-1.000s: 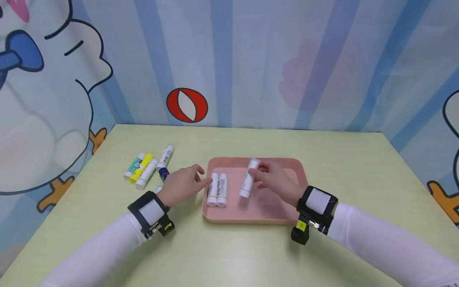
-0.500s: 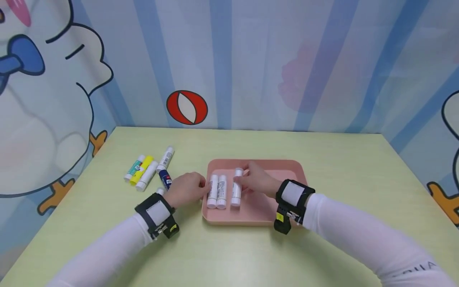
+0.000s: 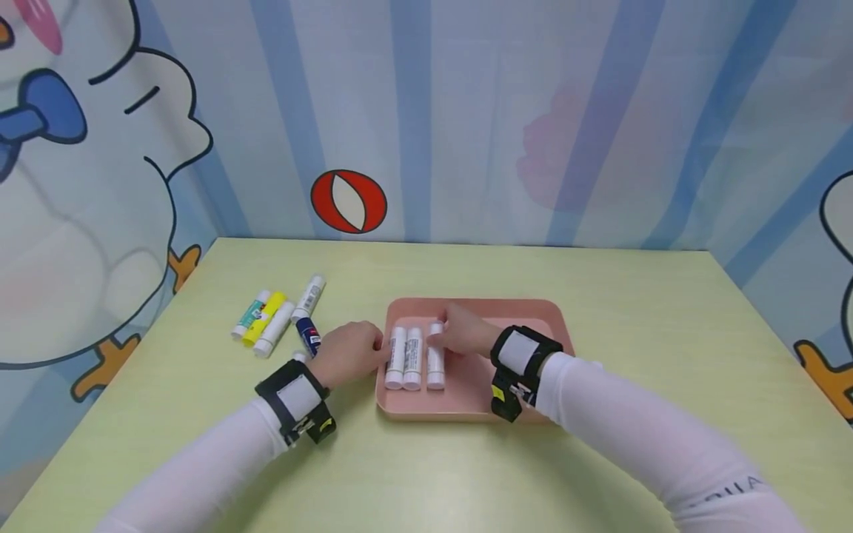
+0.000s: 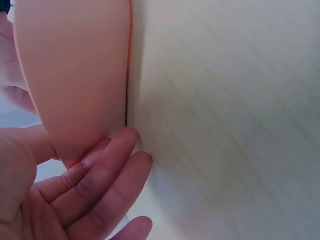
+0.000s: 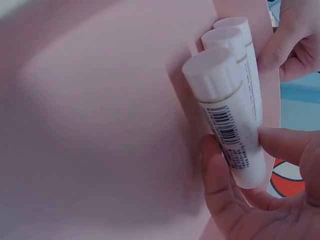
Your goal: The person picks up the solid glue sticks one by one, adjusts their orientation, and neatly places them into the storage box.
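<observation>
The right hand (image 3: 469,332) pinches a white stick (image 3: 436,371) inside the tray (image 3: 466,403), near two others (image 3: 412,359). The left hand (image 3: 349,354), pinching the tray's left rim, stands between it and the loose sticks (image 3: 274,329) on the table (image 3: 620,318).

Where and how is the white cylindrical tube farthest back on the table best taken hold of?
Probably pinch that white tube across its far half, from above: it lies on its side, that half free, its near end close to the navy-blue cylindrical tube.
</observation>
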{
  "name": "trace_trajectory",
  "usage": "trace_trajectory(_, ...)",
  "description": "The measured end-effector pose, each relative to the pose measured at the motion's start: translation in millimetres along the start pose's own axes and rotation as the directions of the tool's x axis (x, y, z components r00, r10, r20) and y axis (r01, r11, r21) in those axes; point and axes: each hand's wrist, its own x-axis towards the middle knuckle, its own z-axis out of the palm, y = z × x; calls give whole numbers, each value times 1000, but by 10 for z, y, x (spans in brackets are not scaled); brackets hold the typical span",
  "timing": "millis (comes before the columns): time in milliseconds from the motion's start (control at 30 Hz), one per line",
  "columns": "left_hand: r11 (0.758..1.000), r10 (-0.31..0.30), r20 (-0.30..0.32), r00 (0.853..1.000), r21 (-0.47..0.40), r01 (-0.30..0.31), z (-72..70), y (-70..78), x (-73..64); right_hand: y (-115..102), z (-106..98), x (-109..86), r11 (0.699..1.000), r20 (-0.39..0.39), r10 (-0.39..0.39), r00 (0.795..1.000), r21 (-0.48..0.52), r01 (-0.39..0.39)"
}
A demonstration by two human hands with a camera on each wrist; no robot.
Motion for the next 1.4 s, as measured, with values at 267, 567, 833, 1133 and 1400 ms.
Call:
trace_trajectory(267, 1000, -6, -7, 1000, 6, 6, 33, -30, 15, -6, 19, 99, 998, 23, -5, 1000, -64, 6)
trace_trajectory(567, 1000, 7, -16, 1000, 19, -6, 44, -34, 34, -7, 0, 160, 996, 39, -7, 999, -88, 11)
trace_trajectory(833, 1000, 8, -14, 1000, 18, -8, 36, -31, 36, -14, 4, 163, 996, 33, -5, 999, -92, 8)
trace_trajectory(1133, 1000, -5, -9, 1000, 6, 5, 41, -26, 29, -26, -169, 31, 998, 44, 51, 998, -28, -50)
trace_trajectory(1400, 1000, -17, -9, 1000, 3, 17, 49, -25, 25, 153, -598, -247, 999, -57, -13, 998, 42, 15)
